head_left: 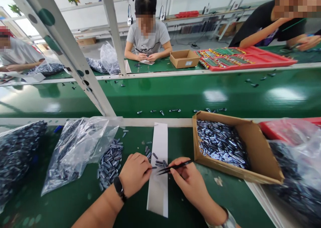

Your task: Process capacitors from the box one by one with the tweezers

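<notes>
My right hand (189, 177) is closed around black tweezers (175, 167), whose tips point left over a white paper strip (158, 194). Between thumb and fingers, my left hand (136, 170) pinches a small dark part (153, 167) just left of the tweezer tips. Several more small dark parts (160, 163) lie on the strip just beyond the tips. Beside my left hand spreads a loose pile of the same dark glossy parts (110, 161), spilling from the mouth of a clear plastic bag (80, 147).
An open cardboard box (260, 141) full of shiny small parts stands at right. Filled plastic bags sit at far left and far right. Past the white rail (175, 122) runs a green belt (160, 97) with scattered parts. A slanted metal post (75, 60) rises left. Co-workers sit opposite.
</notes>
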Demonstrator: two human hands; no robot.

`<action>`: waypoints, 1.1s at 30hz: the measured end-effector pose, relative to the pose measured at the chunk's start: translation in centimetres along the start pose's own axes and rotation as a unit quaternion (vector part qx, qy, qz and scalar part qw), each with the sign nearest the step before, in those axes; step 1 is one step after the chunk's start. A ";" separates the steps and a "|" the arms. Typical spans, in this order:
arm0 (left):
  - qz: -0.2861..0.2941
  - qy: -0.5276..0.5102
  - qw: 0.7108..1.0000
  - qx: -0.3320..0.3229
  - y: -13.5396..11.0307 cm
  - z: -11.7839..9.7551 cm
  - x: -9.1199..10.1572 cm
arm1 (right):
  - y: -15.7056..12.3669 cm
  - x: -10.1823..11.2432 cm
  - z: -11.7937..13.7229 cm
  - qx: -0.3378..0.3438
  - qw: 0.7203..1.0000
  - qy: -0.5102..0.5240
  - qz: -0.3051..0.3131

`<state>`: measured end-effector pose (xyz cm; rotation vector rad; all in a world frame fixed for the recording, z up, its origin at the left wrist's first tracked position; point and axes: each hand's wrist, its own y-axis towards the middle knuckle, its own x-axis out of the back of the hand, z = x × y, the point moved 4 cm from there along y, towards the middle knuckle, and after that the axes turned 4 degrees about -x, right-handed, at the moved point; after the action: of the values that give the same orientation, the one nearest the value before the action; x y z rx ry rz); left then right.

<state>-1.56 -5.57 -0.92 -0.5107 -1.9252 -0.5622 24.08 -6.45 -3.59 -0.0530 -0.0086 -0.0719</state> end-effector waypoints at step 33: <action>-0.004 -0.012 0.999 -0.042 0.6 0.1 -0.5 | 0.8 -0.1 0.2 -0.113 0.992 0.028 -0.039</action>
<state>-1.11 -5.04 -1.30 -0.5660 -1.9339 -0.6460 24.05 -5.68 -3.39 -0.2775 0.0533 -0.1514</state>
